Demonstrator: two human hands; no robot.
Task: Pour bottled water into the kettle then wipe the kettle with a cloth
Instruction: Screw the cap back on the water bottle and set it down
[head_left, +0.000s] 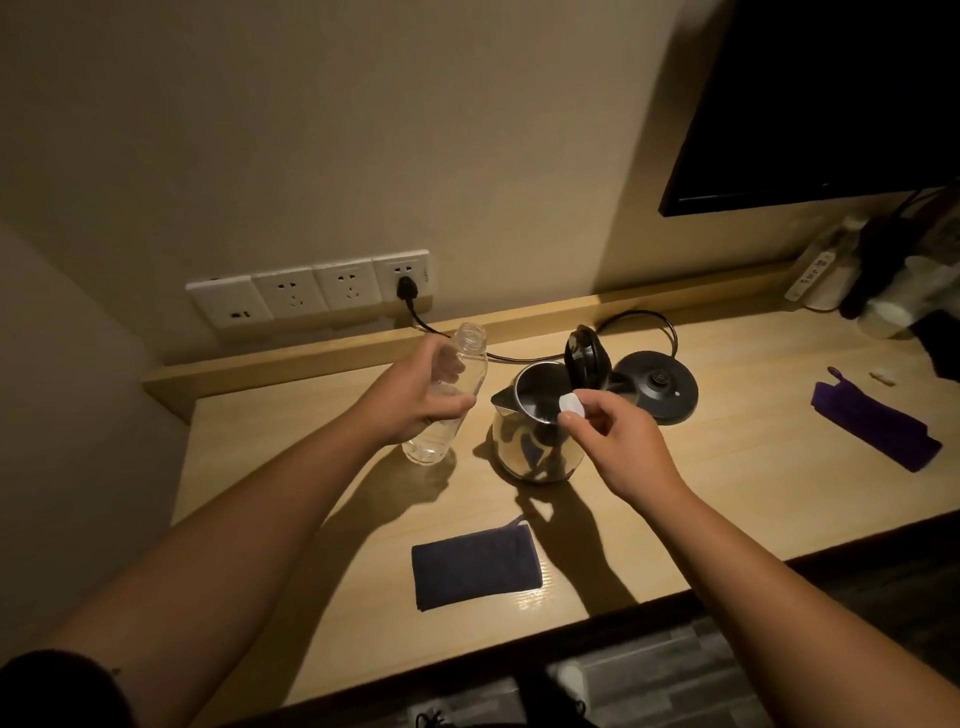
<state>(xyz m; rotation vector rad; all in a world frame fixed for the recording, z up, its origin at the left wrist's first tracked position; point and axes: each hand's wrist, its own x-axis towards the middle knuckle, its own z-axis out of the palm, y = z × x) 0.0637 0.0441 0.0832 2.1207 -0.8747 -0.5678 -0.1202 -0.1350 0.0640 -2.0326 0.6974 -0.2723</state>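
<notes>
Both bare forearms reach forward from the near edge. The left hand (415, 397) is curled in a closed grasp, thumb on the near side. The right hand (610, 436), farther right, pinches with thumb and fingertips (589, 402), wrist bent slightly inward.

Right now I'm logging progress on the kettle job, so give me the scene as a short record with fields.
left hand: grip on the bottle, open mouth, tilted slightly, above the desk
right hand: white cap pinched in fingertips, over the kettle
kettle: on the desk, lid flipped up, off its base
base: behind the kettle, cord runs to a wall socket
dark cloth: folded, near desk edge, untouched
purple cloth: far right
pouring: not started
</notes>
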